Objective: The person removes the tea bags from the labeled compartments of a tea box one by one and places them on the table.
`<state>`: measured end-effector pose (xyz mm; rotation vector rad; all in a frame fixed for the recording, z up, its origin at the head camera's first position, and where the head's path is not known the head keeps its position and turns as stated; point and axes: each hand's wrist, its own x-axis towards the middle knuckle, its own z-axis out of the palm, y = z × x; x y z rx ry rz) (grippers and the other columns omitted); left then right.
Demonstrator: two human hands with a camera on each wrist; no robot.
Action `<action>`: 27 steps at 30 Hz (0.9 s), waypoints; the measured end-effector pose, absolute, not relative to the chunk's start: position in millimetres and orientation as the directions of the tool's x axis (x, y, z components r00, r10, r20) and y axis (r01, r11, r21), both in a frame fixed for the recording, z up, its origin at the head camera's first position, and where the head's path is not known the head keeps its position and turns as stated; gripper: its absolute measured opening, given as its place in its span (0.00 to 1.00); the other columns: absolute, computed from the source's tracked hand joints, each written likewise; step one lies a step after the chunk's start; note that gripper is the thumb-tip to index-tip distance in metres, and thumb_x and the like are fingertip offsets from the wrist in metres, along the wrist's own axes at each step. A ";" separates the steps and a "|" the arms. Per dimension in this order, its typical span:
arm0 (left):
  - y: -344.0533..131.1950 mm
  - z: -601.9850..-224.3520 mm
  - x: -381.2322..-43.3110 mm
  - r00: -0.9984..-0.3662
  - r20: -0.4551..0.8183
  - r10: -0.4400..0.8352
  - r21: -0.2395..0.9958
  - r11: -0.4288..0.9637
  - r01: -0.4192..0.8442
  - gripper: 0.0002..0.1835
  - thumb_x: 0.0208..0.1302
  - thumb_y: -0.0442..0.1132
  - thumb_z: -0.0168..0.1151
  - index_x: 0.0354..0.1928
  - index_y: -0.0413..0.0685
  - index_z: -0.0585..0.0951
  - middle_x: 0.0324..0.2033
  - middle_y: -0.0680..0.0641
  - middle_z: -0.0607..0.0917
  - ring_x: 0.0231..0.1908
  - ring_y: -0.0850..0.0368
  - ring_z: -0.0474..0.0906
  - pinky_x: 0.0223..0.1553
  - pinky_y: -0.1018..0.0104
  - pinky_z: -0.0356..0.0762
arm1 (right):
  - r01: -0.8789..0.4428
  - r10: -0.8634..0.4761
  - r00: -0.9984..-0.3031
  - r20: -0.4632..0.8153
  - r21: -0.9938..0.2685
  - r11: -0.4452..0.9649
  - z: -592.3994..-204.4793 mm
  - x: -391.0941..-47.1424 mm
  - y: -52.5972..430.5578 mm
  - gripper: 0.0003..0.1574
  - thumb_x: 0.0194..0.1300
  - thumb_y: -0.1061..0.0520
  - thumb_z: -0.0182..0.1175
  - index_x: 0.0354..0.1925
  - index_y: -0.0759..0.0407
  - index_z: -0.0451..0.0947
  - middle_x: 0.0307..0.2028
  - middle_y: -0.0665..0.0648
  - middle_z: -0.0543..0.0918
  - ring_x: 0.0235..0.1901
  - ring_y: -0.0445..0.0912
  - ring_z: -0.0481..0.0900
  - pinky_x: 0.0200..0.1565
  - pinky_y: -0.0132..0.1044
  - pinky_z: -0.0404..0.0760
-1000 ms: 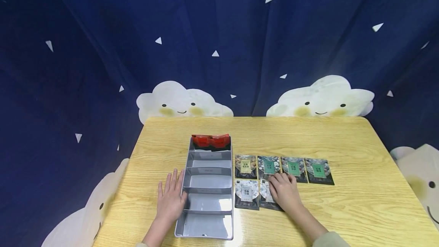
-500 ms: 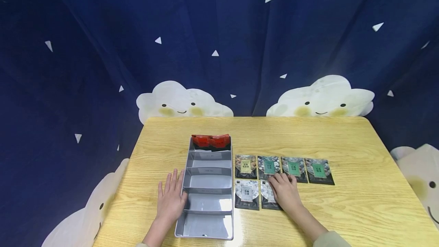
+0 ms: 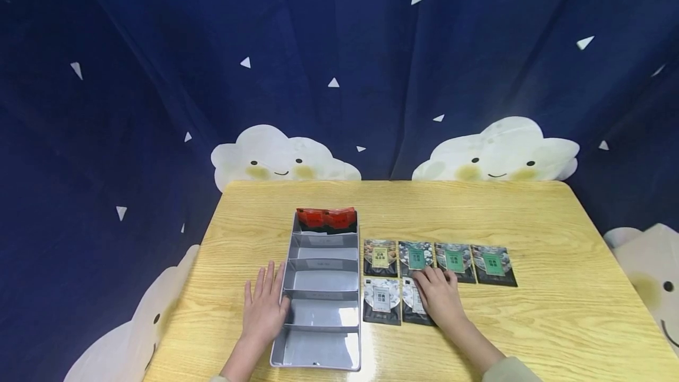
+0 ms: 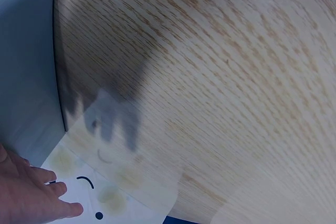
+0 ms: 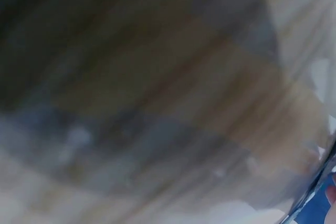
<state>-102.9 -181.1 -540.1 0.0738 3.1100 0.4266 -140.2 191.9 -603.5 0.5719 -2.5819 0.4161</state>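
My left hand (image 3: 263,310) lies flat on the table with fingers spread, its thumb at the side of the grey divided box (image 3: 359,341). The left wrist view has these fingers (image 4: 31,195) near the box's wall (image 4: 26,66). Right of the box, my right hand (image 3: 442,300) holds a white-labelled tea sachet (image 3: 414,310) with bent fingers and covers its right part. That sachet lies on the table beside a matching tea sachet (image 3: 381,300). Blurred in the right wrist view are a dark sachet edge (image 5: 314,184) and fingertips (image 5: 331,209).
Behind them runs a row with a yellow-labelled sachet (image 3: 379,258) and green-labelled sachets (image 3: 494,265). Red sachets (image 3: 325,219) stand in the box's farthest compartment. The wooden table (image 3: 573,311) reaches back to a dark blue curtain (image 3: 297,28).
The sachet under my right hand has turned from slightly tilted to straighter and shifted a little sideways. My left hand and the box have stayed in place.
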 end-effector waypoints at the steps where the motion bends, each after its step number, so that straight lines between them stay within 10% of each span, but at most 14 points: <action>1: -181.0 -540.0 -102.7 -0.999 0.004 0.047 0.268 0.962 0.046 0.33 0.61 0.41 0.46 0.70 0.46 0.54 0.68 0.38 0.53 0.67 0.39 0.45 0.64 0.39 0.39 | -0.456 -0.317 -0.812 0.490 -0.194 0.868 -602.3 -140.1 191.7 0.08 0.56 0.57 0.59 0.37 0.52 0.78 0.33 0.52 0.75 0.35 0.50 0.70 0.41 0.53 0.61; 27: -184.2 -540.2 -102.2 -0.999 0.006 0.050 0.262 0.964 0.049 0.34 0.61 0.41 0.47 0.70 0.46 0.54 0.68 0.38 0.54 0.67 0.39 0.45 0.64 0.39 0.38 | -0.527 -0.421 -0.800 0.427 -0.168 0.833 -521.1 -235.5 95.7 0.18 0.61 0.57 0.57 0.51 0.57 0.74 0.46 0.56 0.78 0.48 0.51 0.74 0.51 0.49 0.71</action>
